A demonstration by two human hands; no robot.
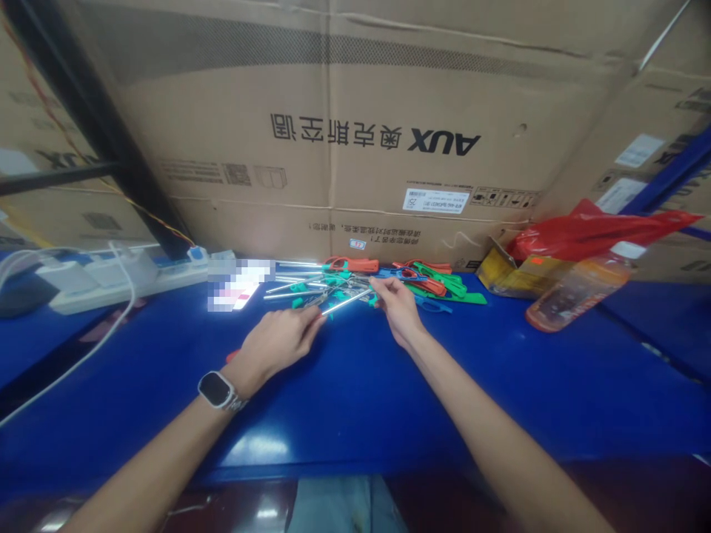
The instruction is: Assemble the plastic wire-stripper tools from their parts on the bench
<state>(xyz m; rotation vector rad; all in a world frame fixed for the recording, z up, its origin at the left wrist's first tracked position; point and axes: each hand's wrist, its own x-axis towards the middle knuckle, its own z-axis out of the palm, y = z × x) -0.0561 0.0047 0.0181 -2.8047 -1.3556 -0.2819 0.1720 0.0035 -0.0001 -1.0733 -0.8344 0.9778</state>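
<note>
A long-nosed lighter with a bright metal tube (349, 302) is between my hands above the blue table. My left hand (281, 342), with a watch on its wrist, is closed round its handle; a red end shows behind the wrist. At the tube's far end, my right hand (393, 302) is pinched, and a small green piece shows by its fingertips. Behind them lies a pile of parts: metal tubes (286, 279), small green pieces, an orange-red handle (355, 265), and green handles (438, 279) with blue and red ones among them.
A lit phone (244, 285), partly pixelated, lies left of the pile. Beyond it is a white power strip (83, 296) with plugs and cables. At right, a bottle of orange drink (578, 292) leans by a yellow box (508, 274) and red bag. A big carton (355, 89) stands behind.
</note>
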